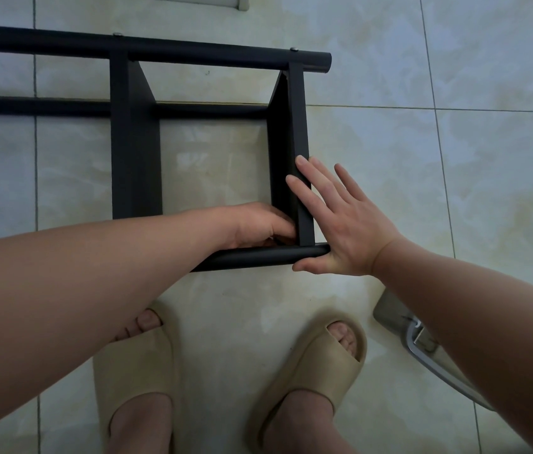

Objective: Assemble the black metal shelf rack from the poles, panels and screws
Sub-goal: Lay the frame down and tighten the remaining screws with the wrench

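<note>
The half-built black rack (pixel 134 142) is laid on the tiled floor (pixel 455 175). The right hand (pixel 345 224) is pressed flat, fingers straight, against the outer face of the end panel (pixel 298 126), at the near pole (pixel 252 257). The left hand (pixel 258 226) is curled inside that corner; whether anything is gripped cannot be told.

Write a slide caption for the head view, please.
Left hand grips end panel; flat right hand braces panel and near pole.
</note>
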Demonstrator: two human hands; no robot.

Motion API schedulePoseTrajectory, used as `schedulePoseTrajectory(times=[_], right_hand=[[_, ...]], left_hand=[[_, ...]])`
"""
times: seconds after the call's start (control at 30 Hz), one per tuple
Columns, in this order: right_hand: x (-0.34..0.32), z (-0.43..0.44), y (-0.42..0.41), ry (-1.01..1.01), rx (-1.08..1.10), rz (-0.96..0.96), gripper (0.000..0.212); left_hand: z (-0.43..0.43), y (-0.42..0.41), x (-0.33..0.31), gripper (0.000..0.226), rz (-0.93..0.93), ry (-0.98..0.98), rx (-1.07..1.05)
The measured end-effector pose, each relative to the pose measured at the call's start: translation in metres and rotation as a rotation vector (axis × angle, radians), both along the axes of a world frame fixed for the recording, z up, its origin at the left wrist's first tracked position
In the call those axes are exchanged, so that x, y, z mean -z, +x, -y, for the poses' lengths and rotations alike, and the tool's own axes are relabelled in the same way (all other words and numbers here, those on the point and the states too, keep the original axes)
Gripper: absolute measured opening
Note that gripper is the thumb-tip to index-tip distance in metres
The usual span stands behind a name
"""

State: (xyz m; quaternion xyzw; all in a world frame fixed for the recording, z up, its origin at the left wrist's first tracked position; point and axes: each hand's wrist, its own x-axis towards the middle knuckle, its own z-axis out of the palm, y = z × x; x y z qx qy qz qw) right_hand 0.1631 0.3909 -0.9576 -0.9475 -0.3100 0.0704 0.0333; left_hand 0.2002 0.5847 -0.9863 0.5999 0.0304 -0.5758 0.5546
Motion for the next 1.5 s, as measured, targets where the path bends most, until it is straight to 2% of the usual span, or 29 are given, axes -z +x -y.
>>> schedulePoseTrajectory(times=[0.13,0.37,0.57,0.83,1.03,1.1,1.27,1.37,1.5], right_hand=[[0.0,0.0,0.0,-0.005,0.0,0.001,0.117],[0.0,0.0,0.0,0.005,0.0,0.001,0.117],[0.0,0.0,0.0,0.002,0.0,-0.001,0.117],[0.001,0.0,0.001,-0.005,-0.001,-0.003,0.118],[0.0,0.0,0.0,-0.015,-0.001,-0.003,0.118],[-0.001,0.0,0.0,-0.016,-0.002,-0.003,0.117],[-0.001,0.0,0.0,-0.003,-0.004,-0.007,0.116],[-0.001,0.001,0.0,0.003,-0.008,-0.007,0.116],[-0.006,-0.001,-0.001,-0.033,-0.006,-0.055,0.115]], left_hand=[[-0.002,0.001,0.003,0.01,-0.02,-0.037,-0.011],[0.0,0.0,0.005,0.021,-0.101,-0.109,-0.084],[-0.001,0.0,0.003,0.008,-0.018,-0.05,-0.034],[-0.001,0.002,0.002,0.021,-0.1,-0.123,-0.074],[-0.001,0.001,0.004,0.009,0.087,0.017,0.035],[-0.002,0.001,0.005,0.02,0.066,-0.001,0.025],[-0.003,0.003,0.005,0.023,-0.036,-0.079,-0.015],[-0.006,0.002,0.001,0.02,0.106,0.056,0.08],[-0.017,0.003,-0.009,0.017,0.391,0.243,0.339]])
